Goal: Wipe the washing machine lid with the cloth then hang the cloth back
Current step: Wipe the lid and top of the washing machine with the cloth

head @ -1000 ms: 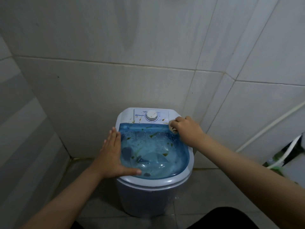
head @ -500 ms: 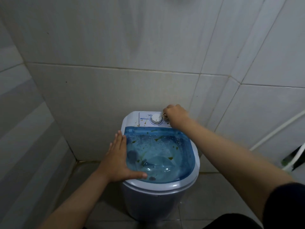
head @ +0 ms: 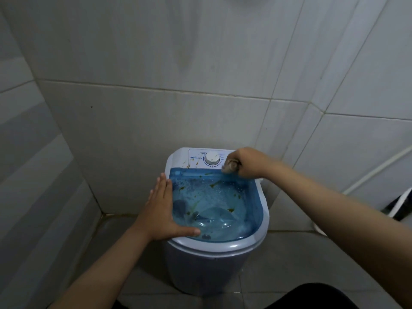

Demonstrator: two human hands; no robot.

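Note:
A small white washing machine (head: 223, 264) stands in a tiled corner, with a see-through blue lid (head: 214, 204) spotted with brown-green stains and water drops. My left hand (head: 163, 210) lies flat on the lid's left edge, fingers together, thumb stretched along the front rim. My right hand (head: 247, 162) is closed around a small bunched beige cloth (head: 229, 166) and presses it at the lid's back right corner, beside the white dial (head: 211, 159) on the control panel. Most of the cloth is hidden in my fist.
Grey tiled walls (head: 156, 108) close in behind and on both sides of the machine. A white pipe (head: 379, 168) runs diagonally along the right wall, and a dark object with a white hose (head: 399, 206) sits at the right edge. The floor (head: 289, 259) is tiled.
My right hand with the cloth went up onto the control panel near the dial, then came back down to the lid's back right corner. My left hand stayed on the lid.

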